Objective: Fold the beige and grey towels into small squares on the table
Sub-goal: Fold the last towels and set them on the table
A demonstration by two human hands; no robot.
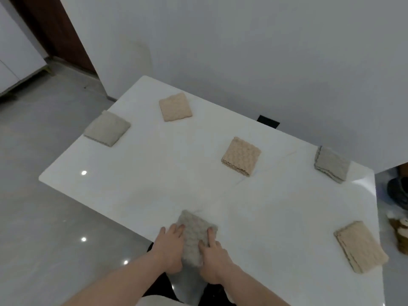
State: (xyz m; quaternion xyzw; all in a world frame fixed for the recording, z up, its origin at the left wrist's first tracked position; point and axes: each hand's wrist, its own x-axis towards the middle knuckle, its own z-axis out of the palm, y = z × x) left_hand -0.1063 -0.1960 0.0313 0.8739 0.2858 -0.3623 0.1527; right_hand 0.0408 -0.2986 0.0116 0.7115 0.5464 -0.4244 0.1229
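Currently | your left hand (169,246) and right hand (213,259), fingers straight, press the near grey towel (195,235) | risk: it hangs over the table (132,184) edge and may slide off.

- The near part of the grey towel (194,237) lies under both hands; its near edge cannot be made out.
- The left hand (169,248) shows only its back; the thumb is hidden.
- The right hand (212,259) hides its curled fingers beneath itself.
- Both forearms are cut off by the bottom edge.
- A shoe (398,191) and a brown plush toy (400,233) are cut by the right edge.
- The cabinet (15,62) runs off the left edge.
- The whole view is soft, so towel weave is unclear.
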